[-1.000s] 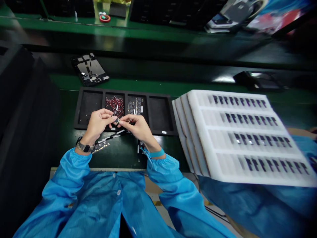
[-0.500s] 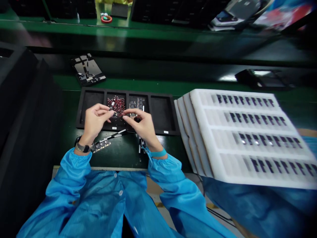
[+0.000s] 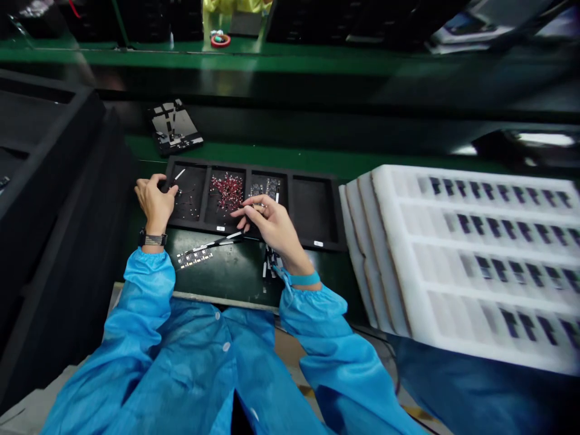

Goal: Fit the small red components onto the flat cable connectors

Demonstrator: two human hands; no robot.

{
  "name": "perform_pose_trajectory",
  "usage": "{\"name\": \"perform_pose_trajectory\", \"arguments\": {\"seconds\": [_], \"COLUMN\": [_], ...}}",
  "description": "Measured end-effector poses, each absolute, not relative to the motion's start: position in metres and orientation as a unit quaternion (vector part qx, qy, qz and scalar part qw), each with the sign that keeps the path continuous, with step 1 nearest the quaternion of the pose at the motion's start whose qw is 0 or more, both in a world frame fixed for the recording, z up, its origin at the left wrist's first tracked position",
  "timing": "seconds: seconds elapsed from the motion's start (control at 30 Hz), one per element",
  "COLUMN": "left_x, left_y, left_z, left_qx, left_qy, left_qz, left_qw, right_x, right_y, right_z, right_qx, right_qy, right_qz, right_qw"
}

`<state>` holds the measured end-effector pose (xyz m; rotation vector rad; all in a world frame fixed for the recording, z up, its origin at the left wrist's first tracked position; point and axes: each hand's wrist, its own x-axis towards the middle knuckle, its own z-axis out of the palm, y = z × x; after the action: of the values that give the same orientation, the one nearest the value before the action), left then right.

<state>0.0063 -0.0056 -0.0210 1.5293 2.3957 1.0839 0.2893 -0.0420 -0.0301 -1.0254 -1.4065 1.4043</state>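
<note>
A black tray (image 3: 272,237) with compartments lies on the green bench. Red small parts (image 3: 227,192) fill its second compartment, and small circuit boards (image 3: 272,185) lie in the third. At the tray's left edge is my left hand (image 3: 156,198), thumb and fingers apart, with nothing visible in it. Over the front of the second and third compartments, my right hand (image 3: 267,225) has its thumb and index finger pinched on something too small to make out. A strip of boards (image 3: 196,256) lies in front of the tray.
Stacked white foam trays (image 3: 410,241) with rows of dark parts stand at the right. Black foam trays (image 3: 67,175) rise at the left. A flat device part (image 3: 177,128) lies behind the black tray, and a red ring (image 3: 220,40) rests on the shelf.
My left hand has moved left, from over the red parts to the tray's left edge, and its fingers have parted. The first compartment now shows thin parts inside. The view has shifted left.
</note>
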Motion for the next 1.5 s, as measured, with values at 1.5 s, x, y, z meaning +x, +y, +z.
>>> {"name": "perform_pose_trajectory", "arguments": {"seconds": [1.5], "left_x": [0.011], "left_y": [-0.137], "left_z": [0.065], "left_qx": [0.558], "left_qy": [0.528], "left_qz": [0.438], "left_qw": [0.466], "right_x": [0.289], "right_y": [-0.071], "right_z": [0.008], "right_qx": [-0.332], "right_qy": [-0.684], "right_qz": [0.555], "right_qw": [0.338]}}
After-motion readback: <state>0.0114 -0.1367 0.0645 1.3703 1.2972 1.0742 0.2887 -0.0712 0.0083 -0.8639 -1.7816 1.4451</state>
